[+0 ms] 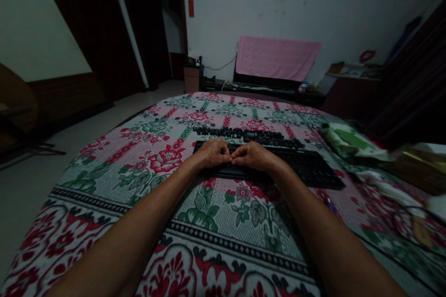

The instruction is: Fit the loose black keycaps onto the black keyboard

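Observation:
A long black keyboard (315, 169) lies on the flower-patterned cloth. Along its far edge, loose black keycaps (266, 137) are spread in uneven rows. Over the left half of the keyboard, my left hand (213, 153) has its fingers curled and closed. My right hand (253, 156) is beside it, thumb and fingertips pinched together. The fingertips of both hands meet or nearly meet low over the keyboard. Whatever they may hold is too small and dark to make out. My hands hide part of the keyboard beneath them.
The patterned cloth (132, 167) covers the bed-like surface. To the right are a green and white packet (351, 141), a brownish box (418, 167), crumpled white material (383, 188) and a dark cable (386, 253). A pink towel (277, 58) hangs at the far wall.

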A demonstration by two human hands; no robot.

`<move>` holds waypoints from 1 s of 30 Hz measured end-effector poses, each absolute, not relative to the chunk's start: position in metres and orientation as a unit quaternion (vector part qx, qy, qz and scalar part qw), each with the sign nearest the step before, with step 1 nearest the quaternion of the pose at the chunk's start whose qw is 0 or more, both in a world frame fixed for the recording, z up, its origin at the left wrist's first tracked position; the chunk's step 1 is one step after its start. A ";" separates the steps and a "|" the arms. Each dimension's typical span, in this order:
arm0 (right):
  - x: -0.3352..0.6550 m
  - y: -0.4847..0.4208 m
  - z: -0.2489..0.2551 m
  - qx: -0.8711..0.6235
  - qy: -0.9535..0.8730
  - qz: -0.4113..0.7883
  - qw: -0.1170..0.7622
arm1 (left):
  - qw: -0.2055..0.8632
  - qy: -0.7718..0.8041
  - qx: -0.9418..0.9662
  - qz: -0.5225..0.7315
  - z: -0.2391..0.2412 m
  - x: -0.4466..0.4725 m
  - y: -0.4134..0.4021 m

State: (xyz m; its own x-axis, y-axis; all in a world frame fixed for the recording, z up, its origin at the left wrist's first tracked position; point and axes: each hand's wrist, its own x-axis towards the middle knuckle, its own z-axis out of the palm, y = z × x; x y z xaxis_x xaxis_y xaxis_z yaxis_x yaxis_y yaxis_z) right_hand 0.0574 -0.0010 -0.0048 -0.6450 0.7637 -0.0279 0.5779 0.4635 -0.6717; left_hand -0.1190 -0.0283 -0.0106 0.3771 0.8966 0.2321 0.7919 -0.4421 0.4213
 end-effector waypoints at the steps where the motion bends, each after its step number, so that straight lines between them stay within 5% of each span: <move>1: 0.058 -0.001 -0.005 -0.391 -0.848 0.331 0.140 | 0.122 0.515 0.821 0.215 -0.010 -0.119 -0.028; 30: 0.055 -0.002 -0.007 -0.387 -0.865 0.287 0.145 | 0.135 0.502 0.824 0.225 -0.017 -0.121 -0.024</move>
